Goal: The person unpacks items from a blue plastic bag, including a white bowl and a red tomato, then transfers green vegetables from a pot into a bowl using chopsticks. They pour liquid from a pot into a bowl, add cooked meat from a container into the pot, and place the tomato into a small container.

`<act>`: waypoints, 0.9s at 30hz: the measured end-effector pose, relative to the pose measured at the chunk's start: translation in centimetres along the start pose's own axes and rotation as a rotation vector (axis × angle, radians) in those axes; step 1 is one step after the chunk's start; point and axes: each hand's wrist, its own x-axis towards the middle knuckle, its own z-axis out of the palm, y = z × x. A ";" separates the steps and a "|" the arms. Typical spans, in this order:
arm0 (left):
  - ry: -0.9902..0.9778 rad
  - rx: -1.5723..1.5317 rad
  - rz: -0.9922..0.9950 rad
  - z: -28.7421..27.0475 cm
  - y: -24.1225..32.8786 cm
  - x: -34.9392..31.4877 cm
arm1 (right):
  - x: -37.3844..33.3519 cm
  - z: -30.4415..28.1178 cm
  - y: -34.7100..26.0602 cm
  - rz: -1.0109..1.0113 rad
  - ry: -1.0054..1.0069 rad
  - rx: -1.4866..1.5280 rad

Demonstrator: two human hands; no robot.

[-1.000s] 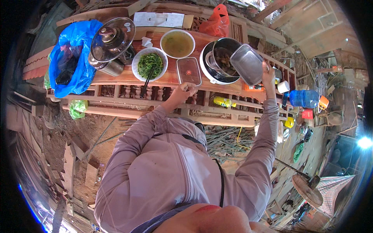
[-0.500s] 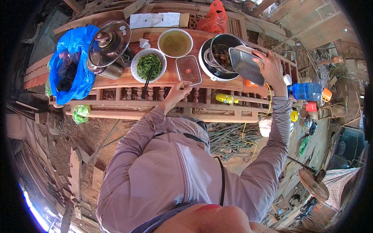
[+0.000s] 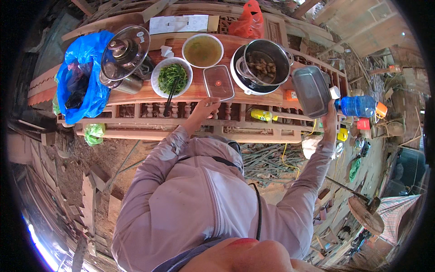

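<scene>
My right hand (image 3: pixel 330 119) grips the near end of a clear rectangular plastic container (image 3: pixel 311 92), held off the table's right end. The container looks empty apart from a smear of residue. My left hand (image 3: pixel 205 111) is closed at the near edge of a clear rectangular lid (image 3: pixel 218 82) with a red spot in its middle. Between them stands a steel pot (image 3: pixel 283 58) with brown chunks of food (image 3: pixel 262 70) in it, set on a white and black electric base (image 3: pixel 254 87). Part of my left fingers is hidden by the hand itself.
Left of the lid are a bowl of greens (image 3: pixel 172 78) with dark chopsticks (image 3: pixel 169 100) and a bowl of soup (image 3: pixel 202 51). A glass pot lid (image 3: pixel 129 56) and a blue bag (image 3: pixel 86 72) stand farther left. A red bag (image 3: pixel 247 20) sits behind.
My right hand has swung the container away from above the pot, to the right and nearer me, so the pot's contents now show. My left hand has stayed at the lid, shifting only slightly.
</scene>
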 end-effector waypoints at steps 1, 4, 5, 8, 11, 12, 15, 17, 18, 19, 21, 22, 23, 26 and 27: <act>0.002 -0.015 -0.019 0.1 -0.1 0.5 | -0.8 -0.6 1.8 0.041 0.027 0.227; -0.024 -0.157 -0.021 0.2 -0.9 2.9 | -2.5 -1.9 6.4 0.167 0.043 0.446; -0.050 -0.215 -0.017 0.5 -0.2 3.6 | -3.0 -2.4 8.5 0.128 0.092 0.480; -0.003 -0.402 0.099 2.4 3.8 5.8 | -4.4 -2.6 12.8 0.054 0.193 0.571; 0.175 -0.527 0.004 3.2 6.6 10.3 | -6.6 1.7 13.0 0.038 0.284 0.642; 0.210 -0.537 -0.013 4.4 8.5 10.5 | -7.1 2.5 13.3 0.049 0.331 0.609; 0.200 -0.629 -0.050 5.2 10.6 13.0 | -7.8 4.2 14.6 -0.020 0.398 0.515; 0.263 -0.688 -0.083 5.7 10.8 15.4 | -7.7 5.0 15.1 0.056 0.466 0.450; 0.243 -0.708 -0.083 6.2 10.9 16.4 | -7.4 4.7 16.3 0.036 0.512 0.435; 0.237 -0.727 -0.082 5.9 10.4 17.8 | -7.2 4.9 16.6 0.047 0.509 0.443; 0.316 -0.704 -0.094 6.7 10.7 18.3 | -7.1 6.2 15.9 0.067 0.492 0.454; 0.346 -0.704 -0.096 7.3 10.6 18.3 | -7.1 6.6 15.3 0.097 0.520 0.455; 0.381 -0.711 -0.091 7.4 10.6 18.1 | -6.9 7.2 14.3 0.124 0.537 0.454; 0.346 -0.716 -0.020 7.5 11.1 18.2 | -5.9 7.7 14.2 0.116 0.557 0.476; 0.358 -0.727 0.002 7.7 11.4 18.4 | -5.0 7.6 15.1 0.122 0.565 0.480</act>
